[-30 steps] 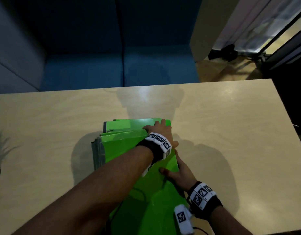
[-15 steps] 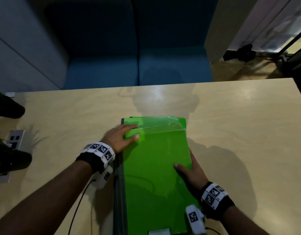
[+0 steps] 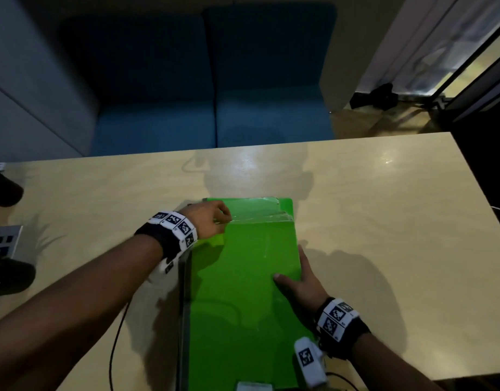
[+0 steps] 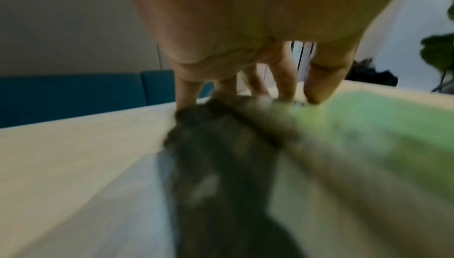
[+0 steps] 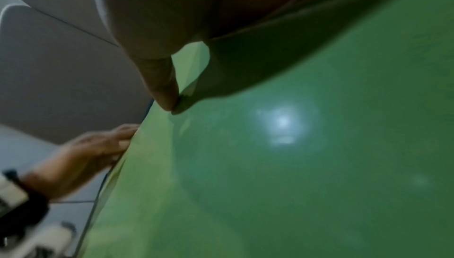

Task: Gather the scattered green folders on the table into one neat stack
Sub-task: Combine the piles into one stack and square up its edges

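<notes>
Green folders, flat glossy plastic covers (image 3: pixel 243 277), lie gathered in one pile on the pale wooden table (image 3: pixel 384 221), near its front edge and about midway across. The top cover sits nearly square on the pile; at the far end the edges of lower folders show slightly offset beyond it.

Left hand (image 3: pixel 208 221): fingers curled over the far left corner of the pile, fingertips (image 4: pixel 317 95) bearing on the upper edges of the folders there. The left wrist view is blurred, and whether the thumb sits under any cover cannot be told. The hand grips the corner of the pile.

Right hand (image 3: pixel 299 283): thumb laid flat on the top cover, the remaining fingers running along the right long edge of the pile and down its side. In the right wrist view one fingertip (image 5: pixel 167 99) meets the green surface. The fingers lie extended against the edge and are not clenched; the hand presses the side of the pile.

Both wrists carry black bands with white patterned markers, and a dark cable (image 3: pixel 116 334) trails from the left wrist across the table.

Beyond the far table edge stands a blue upholstered sofa (image 3: pixel 215 119). At the left margin a grey socket panel (image 3: pixel 6 238) is set in the table.
</notes>
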Motion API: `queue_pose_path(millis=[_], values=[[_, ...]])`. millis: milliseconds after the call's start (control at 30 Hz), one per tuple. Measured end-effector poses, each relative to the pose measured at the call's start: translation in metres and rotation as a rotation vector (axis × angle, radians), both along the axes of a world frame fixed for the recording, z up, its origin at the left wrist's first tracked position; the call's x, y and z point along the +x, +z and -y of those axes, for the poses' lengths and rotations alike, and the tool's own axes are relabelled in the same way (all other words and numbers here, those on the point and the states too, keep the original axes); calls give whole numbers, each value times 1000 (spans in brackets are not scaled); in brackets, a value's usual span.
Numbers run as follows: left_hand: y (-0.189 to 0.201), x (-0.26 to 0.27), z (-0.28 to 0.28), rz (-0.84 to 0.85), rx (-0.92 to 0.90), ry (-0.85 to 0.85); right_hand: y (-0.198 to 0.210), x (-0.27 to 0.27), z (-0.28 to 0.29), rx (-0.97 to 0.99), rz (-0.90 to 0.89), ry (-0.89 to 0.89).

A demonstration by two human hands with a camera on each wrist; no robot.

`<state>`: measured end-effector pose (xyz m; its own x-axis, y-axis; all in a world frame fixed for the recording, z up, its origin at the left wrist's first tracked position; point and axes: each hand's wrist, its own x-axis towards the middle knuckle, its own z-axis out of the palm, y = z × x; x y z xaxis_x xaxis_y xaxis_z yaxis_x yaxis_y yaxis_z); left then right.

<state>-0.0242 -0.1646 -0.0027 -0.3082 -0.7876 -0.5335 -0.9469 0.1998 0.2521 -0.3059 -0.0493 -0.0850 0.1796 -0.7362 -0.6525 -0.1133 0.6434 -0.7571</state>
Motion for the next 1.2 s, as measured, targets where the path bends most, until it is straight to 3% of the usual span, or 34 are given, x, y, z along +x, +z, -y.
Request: queue_pose_path(millis=[67, 200, 267, 333, 567, 833, 1133, 1200], values=[[6, -28, 14, 18, -1, 55, 0, 1, 1, 16, 49, -52], [-3, -114, 19, -42, 225, 264, 10, 5, 4, -10, 86, -71], [-10, -147, 12, 53, 215, 278, 15, 6, 5, -44, 142, -80], [-16, -164, 7, 209, 92, 256, 20, 6, 6, -57, 167, -74], [-32, -179, 15, 197, -52, 326, 11, 6, 6, -73, 64, -5], [-45, -200, 19, 222, -120, 498, 15, 3, 4, -96, 88, -26], [-27, -201, 21, 163, -69, 357, 9, 2, 3, -41, 106, -40], [-27, -194, 25, 3, -70, 285, 10, 0, 2, -3, 132, -74]])
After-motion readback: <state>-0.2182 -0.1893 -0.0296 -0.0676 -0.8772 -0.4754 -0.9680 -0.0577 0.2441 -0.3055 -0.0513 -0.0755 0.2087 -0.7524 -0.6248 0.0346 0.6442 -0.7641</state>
